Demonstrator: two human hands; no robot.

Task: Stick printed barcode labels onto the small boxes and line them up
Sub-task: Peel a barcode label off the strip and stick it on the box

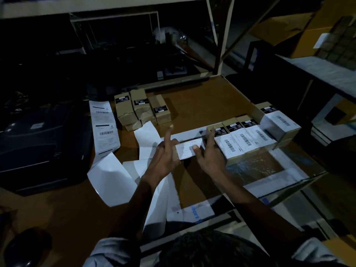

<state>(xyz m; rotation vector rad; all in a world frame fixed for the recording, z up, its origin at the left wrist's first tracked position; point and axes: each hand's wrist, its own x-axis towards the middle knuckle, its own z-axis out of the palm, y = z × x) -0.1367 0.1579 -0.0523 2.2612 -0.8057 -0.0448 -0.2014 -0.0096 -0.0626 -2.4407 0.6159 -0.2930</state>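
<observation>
dim brown desk (202,105); pressing label (187,150) onto box (176,154), left hand (165,157) gripping, right hand (207,155) thumb flattening; next needing lining up beside row (244,140).

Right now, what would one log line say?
step: pressing label | left hand: holds small brown cardboard box | right hand: thumb presses white barcode label
</observation>
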